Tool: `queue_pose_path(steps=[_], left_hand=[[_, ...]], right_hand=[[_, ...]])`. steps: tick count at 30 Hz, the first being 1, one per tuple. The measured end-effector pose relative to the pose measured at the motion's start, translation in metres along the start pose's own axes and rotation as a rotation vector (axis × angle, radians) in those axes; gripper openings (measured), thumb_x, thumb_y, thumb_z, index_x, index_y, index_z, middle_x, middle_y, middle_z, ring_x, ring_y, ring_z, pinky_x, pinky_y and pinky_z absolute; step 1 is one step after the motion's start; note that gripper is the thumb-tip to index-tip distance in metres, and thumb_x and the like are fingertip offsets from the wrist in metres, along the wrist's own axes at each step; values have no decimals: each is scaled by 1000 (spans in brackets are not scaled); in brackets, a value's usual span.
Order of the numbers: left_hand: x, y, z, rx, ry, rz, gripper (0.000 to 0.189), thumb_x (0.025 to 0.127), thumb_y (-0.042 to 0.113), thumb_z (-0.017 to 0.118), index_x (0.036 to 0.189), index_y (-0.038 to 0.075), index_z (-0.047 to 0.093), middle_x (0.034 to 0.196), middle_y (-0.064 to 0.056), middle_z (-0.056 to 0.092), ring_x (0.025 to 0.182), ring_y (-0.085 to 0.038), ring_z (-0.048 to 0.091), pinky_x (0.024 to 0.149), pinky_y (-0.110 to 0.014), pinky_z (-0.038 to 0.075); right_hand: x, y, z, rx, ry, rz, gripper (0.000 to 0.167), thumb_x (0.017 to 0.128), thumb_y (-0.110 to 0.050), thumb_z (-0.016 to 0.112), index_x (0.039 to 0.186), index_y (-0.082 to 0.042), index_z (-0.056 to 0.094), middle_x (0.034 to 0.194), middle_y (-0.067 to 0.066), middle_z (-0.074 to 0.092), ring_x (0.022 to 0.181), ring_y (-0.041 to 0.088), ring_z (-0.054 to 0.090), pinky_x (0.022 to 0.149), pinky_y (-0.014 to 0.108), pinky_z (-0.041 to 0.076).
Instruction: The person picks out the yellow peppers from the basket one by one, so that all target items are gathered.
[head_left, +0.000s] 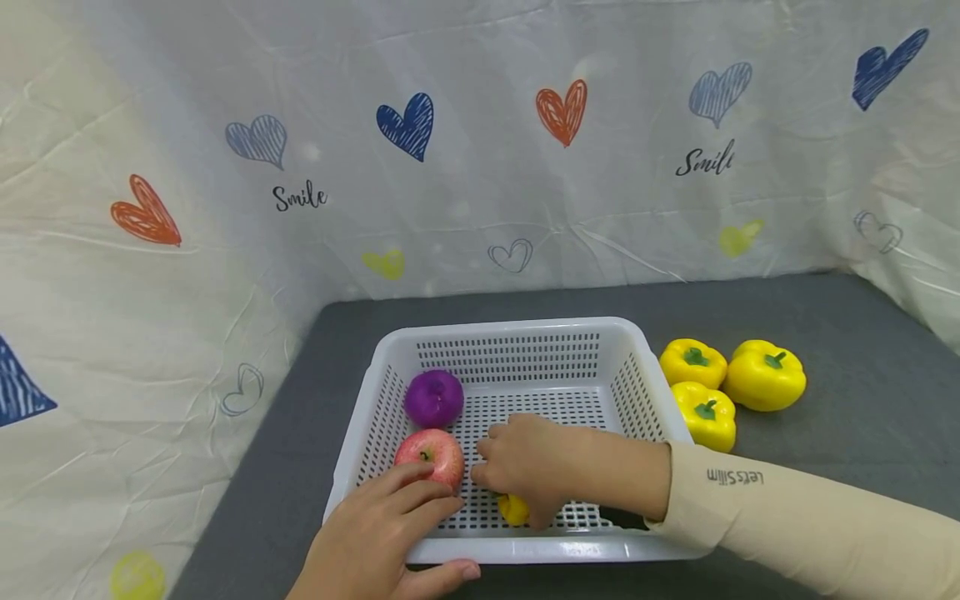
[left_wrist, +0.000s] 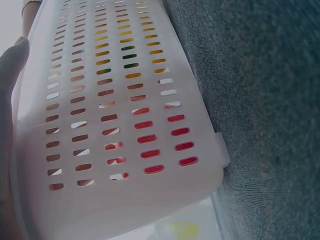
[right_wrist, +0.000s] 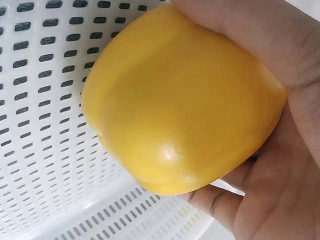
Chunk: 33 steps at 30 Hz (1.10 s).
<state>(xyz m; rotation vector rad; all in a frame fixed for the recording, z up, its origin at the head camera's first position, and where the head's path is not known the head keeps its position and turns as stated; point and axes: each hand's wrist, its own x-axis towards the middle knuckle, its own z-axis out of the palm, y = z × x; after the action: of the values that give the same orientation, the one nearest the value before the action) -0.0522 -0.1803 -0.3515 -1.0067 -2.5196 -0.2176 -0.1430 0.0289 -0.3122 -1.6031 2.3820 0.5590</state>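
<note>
Inside a white plastic basket (head_left: 517, 550), my right hand (head_left: 525, 462) grips a yellow bell pepper (right_wrist: 185, 105), thumb on one side and fingers curled round the other. In the head view the hand hides most of that pepper. My left hand (head_left: 382, 525) lies over the near left rim, fingers extended by a red apple (head_left: 442, 458) and thumb outside the rim. The left thumb (left_wrist: 12, 65) also shows beside the basket's slotted wall in the left wrist view. Behind the apple sits a round purple fruit or vegetable (head_left: 434, 399).
To the right of the basket, three more yellow bell peppers (head_left: 765, 375) stand close together on the dark grey tabletop (head_left: 847, 433). A white curtain (head_left: 465, 192) printed with hearts hangs behind and at the sides.
</note>
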Motion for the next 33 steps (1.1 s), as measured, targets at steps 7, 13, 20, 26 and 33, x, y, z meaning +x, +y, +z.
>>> queue_pose_path(steps=[7, 13, 20, 26, 33], left_hand=[[1, 0, 1, -2, 44, 34, 56, 88, 71, 58, 108, 21, 76, 110, 9, 71, 111, -18, 62, 96, -38, 51], [2, 0, 2, -9, 42, 30, 56, 88, 71, 58, 109, 22, 76, 111, 10, 71, 112, -18, 62, 96, -38, 51], [2, 1, 2, -11, 29, 21, 54, 87, 70, 60, 110, 23, 75, 112, 11, 71, 112, -17, 62, 94, -39, 53], [1, 1, 2, -18, 26, 10, 54, 87, 70, 61, 112, 24, 75, 114, 11, 71, 112, -17, 62, 92, -39, 54], [-1, 1, 3, -12, 28, 7, 54, 87, 70, 61, 112, 24, 75, 113, 11, 71, 112, -17, 62, 91, -39, 55]], right_hand=[[-14, 6, -7, 67, 87, 0, 63, 68, -48, 91, 121, -27, 66, 104, -9, 62, 93, 10, 54, 88, 27, 52], [-31, 15, -12, 115, 186, -22, 63, 71, -44, 88, 125, -22, 64, 102, -7, 60, 90, 10, 53, 83, 22, 51], [-51, 19, -14, 208, 261, -2, 60, 73, -37, 87, 127, -22, 64, 99, -8, 58, 87, 8, 51, 79, 20, 50], [-63, 20, -13, 255, 323, -5, 60, 73, -37, 87, 127, -25, 63, 102, -8, 57, 87, 8, 50, 75, 19, 48], [-75, 20, -13, 301, 342, 8, 60, 74, -40, 88, 126, -23, 63, 103, -9, 56, 89, 7, 50, 79, 20, 49]])
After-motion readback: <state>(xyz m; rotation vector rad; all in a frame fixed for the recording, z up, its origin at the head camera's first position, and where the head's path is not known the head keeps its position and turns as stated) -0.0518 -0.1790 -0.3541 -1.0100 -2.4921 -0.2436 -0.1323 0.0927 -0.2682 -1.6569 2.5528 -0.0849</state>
